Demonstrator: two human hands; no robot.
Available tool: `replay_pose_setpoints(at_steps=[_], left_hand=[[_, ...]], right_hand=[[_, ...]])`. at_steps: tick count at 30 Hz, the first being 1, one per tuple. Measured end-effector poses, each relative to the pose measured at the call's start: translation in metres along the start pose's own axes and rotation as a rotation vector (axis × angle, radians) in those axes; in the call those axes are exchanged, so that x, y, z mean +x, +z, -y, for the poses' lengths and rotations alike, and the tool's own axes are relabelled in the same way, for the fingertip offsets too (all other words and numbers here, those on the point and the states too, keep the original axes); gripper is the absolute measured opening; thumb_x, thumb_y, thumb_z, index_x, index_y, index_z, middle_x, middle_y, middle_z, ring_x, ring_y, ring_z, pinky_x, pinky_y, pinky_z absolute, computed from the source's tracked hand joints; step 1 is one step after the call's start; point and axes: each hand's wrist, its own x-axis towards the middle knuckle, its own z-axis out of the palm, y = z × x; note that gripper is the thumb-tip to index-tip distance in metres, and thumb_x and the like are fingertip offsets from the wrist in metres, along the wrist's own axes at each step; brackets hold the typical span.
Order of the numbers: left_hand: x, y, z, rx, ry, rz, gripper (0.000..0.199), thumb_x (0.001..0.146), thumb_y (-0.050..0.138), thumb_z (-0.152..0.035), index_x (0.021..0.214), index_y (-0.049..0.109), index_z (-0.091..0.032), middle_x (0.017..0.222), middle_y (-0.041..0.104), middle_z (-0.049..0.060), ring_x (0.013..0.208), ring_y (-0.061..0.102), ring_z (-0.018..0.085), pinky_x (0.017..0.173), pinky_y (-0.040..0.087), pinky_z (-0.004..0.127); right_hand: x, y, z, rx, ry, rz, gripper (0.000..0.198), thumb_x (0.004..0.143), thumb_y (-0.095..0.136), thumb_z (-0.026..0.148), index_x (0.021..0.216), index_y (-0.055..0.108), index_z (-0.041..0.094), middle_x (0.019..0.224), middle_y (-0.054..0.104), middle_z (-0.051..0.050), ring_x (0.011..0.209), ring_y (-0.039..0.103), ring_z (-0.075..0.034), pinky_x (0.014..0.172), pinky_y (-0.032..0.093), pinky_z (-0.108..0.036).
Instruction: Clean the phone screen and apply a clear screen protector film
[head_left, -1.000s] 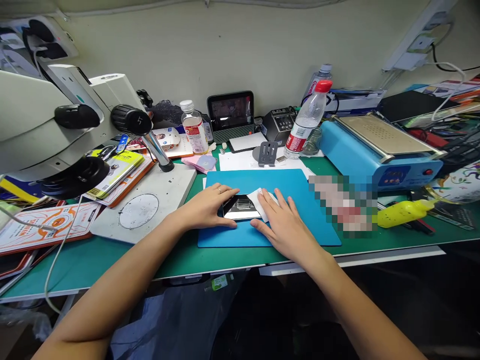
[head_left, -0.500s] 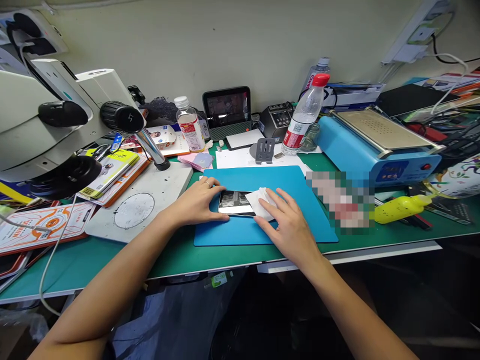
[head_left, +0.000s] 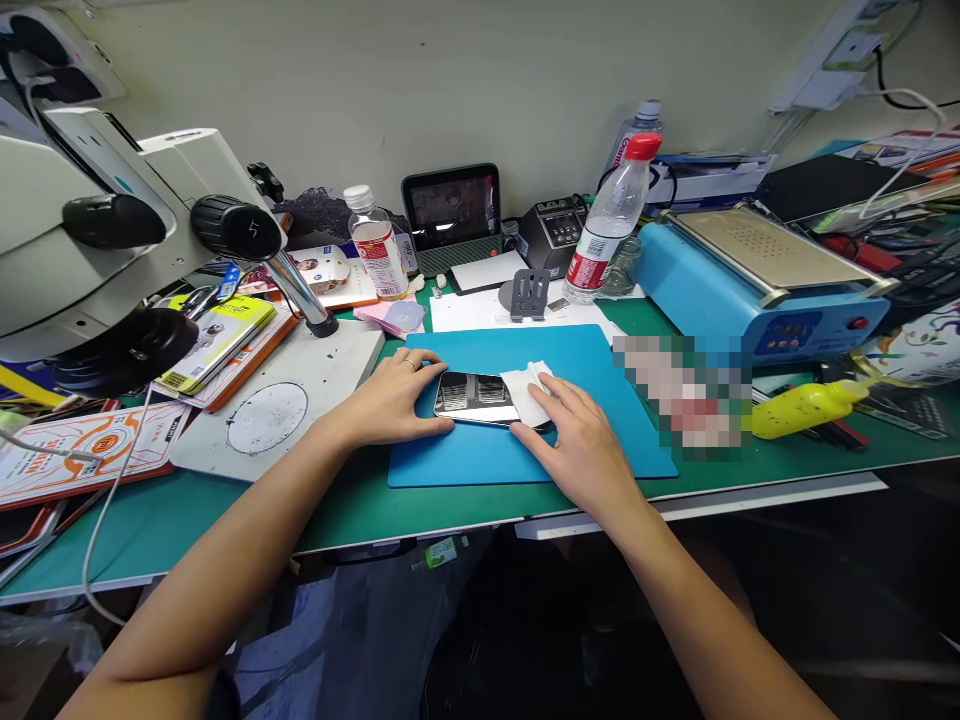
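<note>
A smartphone (head_left: pixel 471 398) lies flat on a blue mat (head_left: pixel 442 462), its glossy dark face showing bright reflections. My left hand (head_left: pixel 397 395) steadies the phone's left end between the thumb at the near edge and the fingers at the far edge. On the phone's right end, my right hand (head_left: pixel 581 435) presses a folded white tissue (head_left: pixel 529 395), fingers close together over it. The right end of the screen is hidden under tissue and fingers.
A microscope (head_left: pixel 127 250) stands at left on a pale base (head_left: pixel 337 375). Behind the mat are a grey phone stand (head_left: pixel 529 296), a red-capped bottle (head_left: pixel 607 230) and a small screen (head_left: pixel 452 205). To the right sit a blue heating machine (head_left: pixel 720 290) and a yellow bottle (head_left: pixel 806 410).
The tissue has slid slightly right along the phone, baring more of the screen. My right hand's fingers have drawn closer together. The left hand keeps its hold; the view has shifted slightly.
</note>
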Motion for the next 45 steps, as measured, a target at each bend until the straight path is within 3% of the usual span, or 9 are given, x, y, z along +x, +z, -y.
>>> replay_pose_setpoints(at_steps=[7, 11, 14, 18, 22, 27, 32, 38, 45], left_hand=[[0.003, -0.001, 0.005, -0.05, 0.021, -0.009, 0.068, 0.08, 0.072, -0.062, 0.133, 0.065, -0.019, 0.139, 0.057, 0.013, 0.129, 0.05, 0.036, 0.111, 0.042, 0.054], [0.004, -0.002, 0.001, -0.039, 0.045, -0.029, 0.065, 0.076, 0.077, -0.064, 0.122, 0.067, -0.019, 0.132, 0.062, 0.013, 0.122, 0.054, 0.036, 0.107, 0.043, 0.054], [0.004, -0.002, -0.003, -0.032, 0.064, -0.022, 0.065, 0.073, 0.079, -0.067, 0.117, 0.065, -0.02, 0.128, 0.063, 0.011, 0.117, 0.055, 0.034, 0.104, 0.043, 0.051], [0.004, 0.0, -0.005, -0.031, 0.077, -0.007, 0.064, 0.072, 0.079, -0.069, 0.109, 0.061, -0.02, 0.119, 0.063, 0.01, 0.11, 0.056, 0.032, 0.099, 0.044, 0.047], [0.005, 0.0, -0.003, -0.047, 0.092, 0.009, 0.064, 0.073, 0.079, -0.069, 0.106, 0.059, -0.019, 0.115, 0.063, 0.01, 0.109, 0.058, 0.032, 0.1, 0.043, 0.047], [0.005, 0.001, -0.002, -0.057, 0.09, 0.016, 0.064, 0.073, 0.079, -0.07, 0.106, 0.058, -0.019, 0.114, 0.061, 0.01, 0.107, 0.057, 0.032, 0.099, 0.043, 0.047], [0.004, 0.0, -0.002, -0.072, 0.085, 0.031, 0.064, 0.074, 0.078, -0.07, 0.107, 0.058, -0.019, 0.116, 0.061, 0.01, 0.108, 0.056, 0.032, 0.098, 0.044, 0.046], [0.006, -0.002, -0.003, -0.055, 0.082, 0.033, 0.065, 0.073, 0.079, -0.069, 0.105, 0.058, -0.017, 0.111, 0.061, 0.01, 0.107, 0.055, 0.031, 0.093, 0.044, 0.042], [0.005, -0.001, -0.001, -0.034, 0.114, 0.011, 0.062, 0.072, 0.08, -0.066, 0.104, 0.059, -0.018, 0.11, 0.06, 0.009, 0.107, 0.055, 0.03, 0.09, 0.044, 0.039]], right_hand=[[0.0, 0.001, -0.001, -0.024, -0.011, 0.027, 0.056, 0.101, 0.054, 0.05, 0.141, 0.063, 0.012, 0.159, 0.051, -0.018, 0.149, 0.041, -0.038, 0.116, 0.043, -0.06], [0.0, -0.003, 0.003, 0.002, -0.087, -0.008, 0.043, 0.1, 0.057, 0.047, 0.124, 0.073, 0.015, 0.154, 0.056, -0.018, 0.149, 0.041, -0.038, 0.116, 0.042, -0.059], [0.002, -0.008, 0.007, 0.05, -0.165, -0.035, 0.031, 0.101, 0.057, 0.04, 0.107, 0.077, 0.017, 0.143, 0.064, -0.017, 0.139, 0.05, -0.035, 0.112, 0.046, -0.053], [0.007, -0.015, 0.012, 0.075, -0.264, 0.008, 0.027, 0.104, 0.052, 0.03, 0.104, 0.078, 0.02, 0.12, 0.071, -0.012, 0.114, 0.063, -0.027, 0.099, 0.051, -0.044], [0.016, -0.016, 0.016, 0.071, -0.368, 0.113, 0.027, 0.105, 0.051, 0.027, 0.111, 0.077, 0.02, 0.108, 0.072, -0.009, 0.103, 0.064, -0.024, 0.097, 0.051, -0.041], [0.03, -0.012, 0.025, 0.045, -0.427, 0.162, 0.027, 0.104, 0.052, 0.024, 0.098, 0.078, 0.018, 0.101, 0.072, -0.009, 0.093, 0.063, -0.022, 0.085, 0.052, -0.037], [0.035, -0.014, 0.016, 0.016, -0.426, 0.199, 0.026, 0.104, 0.054, 0.025, 0.097, 0.078, 0.019, 0.103, 0.072, -0.009, 0.093, 0.065, -0.023, 0.08, 0.053, -0.037], [0.02, -0.028, -0.007, -0.013, -0.413, 0.141, 0.025, 0.103, 0.055, 0.023, 0.113, 0.077, 0.018, 0.116, 0.074, -0.012, 0.106, 0.068, -0.028, 0.089, 0.056, -0.044], [0.023, -0.025, 0.008, -0.028, -0.508, 0.165, 0.027, 0.103, 0.053, 0.022, 0.115, 0.077, 0.015, 0.119, 0.076, -0.013, 0.11, 0.071, -0.028, 0.092, 0.059, -0.044]])
